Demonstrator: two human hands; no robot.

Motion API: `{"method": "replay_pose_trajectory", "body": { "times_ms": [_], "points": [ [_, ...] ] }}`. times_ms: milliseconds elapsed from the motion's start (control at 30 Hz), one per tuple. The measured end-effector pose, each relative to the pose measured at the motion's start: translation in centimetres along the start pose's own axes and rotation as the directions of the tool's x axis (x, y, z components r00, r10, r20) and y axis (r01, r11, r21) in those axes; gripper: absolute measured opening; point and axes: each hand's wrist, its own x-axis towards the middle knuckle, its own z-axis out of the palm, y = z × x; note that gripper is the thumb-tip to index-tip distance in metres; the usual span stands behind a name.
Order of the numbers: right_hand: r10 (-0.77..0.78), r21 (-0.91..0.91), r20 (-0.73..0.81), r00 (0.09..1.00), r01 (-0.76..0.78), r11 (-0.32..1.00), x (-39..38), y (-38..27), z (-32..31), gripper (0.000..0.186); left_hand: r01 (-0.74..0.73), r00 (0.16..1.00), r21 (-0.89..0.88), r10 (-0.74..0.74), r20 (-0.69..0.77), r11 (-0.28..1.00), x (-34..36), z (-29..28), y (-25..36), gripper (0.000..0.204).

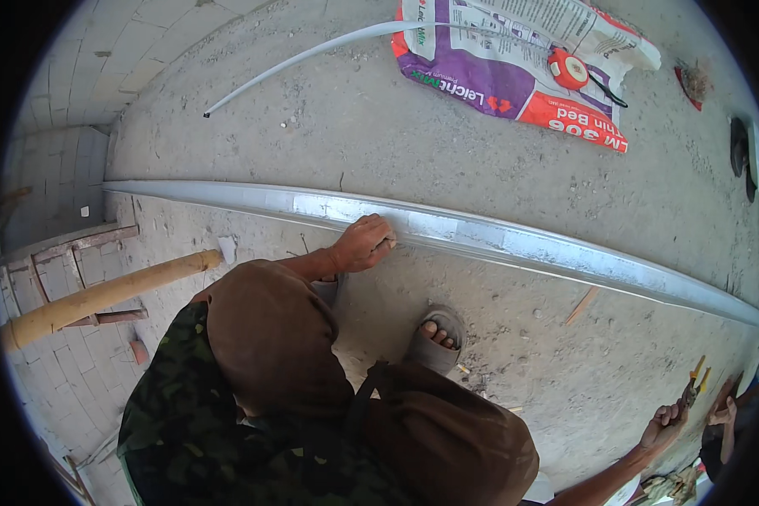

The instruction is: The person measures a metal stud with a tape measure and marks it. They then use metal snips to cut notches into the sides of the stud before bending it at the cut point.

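Observation:
A long silver metal channel (481,236) lies across the concrete floor. My left hand (364,243) is closed on its near edge, just left of the middle. My right hand (664,422), low at the right, is closed on a pair of pliers or snips (695,384) with yellow handles pointing up. My sandalled foot (437,337) stands below the channel, between the hands.
Beyond lie a flattened sack (464,80), tape measure (569,70), thin white strip (312,46) and dark slippers (742,156). At left are a bamboo pole (110,295) and ladder-like frame (72,257). Another person's hand (721,415) shows at far right beside the pliers.

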Motion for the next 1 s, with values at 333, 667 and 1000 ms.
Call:
{"method": "replay_pose_trajectory", "body": {
  "times_ms": [333, 667, 1000],
  "points": [
    [0.670, -0.755, 0.134, 0.730, -0.363, 0.546, -17.1, 11.1, 13.1, 0.036, -0.072, 0.995, -0.070, 0.067, -0.072, 0.995, 0.7, 1.0, -0.7, 0.008],
    [0.694, -0.984, 0.019, 0.720, -0.109, 0.140, -12.9, 9.2, 17.4, 0.035, -0.154, 0.976, -0.076, 0.140, -0.165, 0.985, 1.3, 1.4, -0.7, 0.008],
    [0.471, -0.927, 0.207, 0.857, 0.018, 0.374, -6.1, 12.6, 19.1, 0.028, -0.170, 0.972, -0.059, 0.157, -0.177, 0.984, 1.0, 1.2, -1.1, 0.010]
  ]
}}
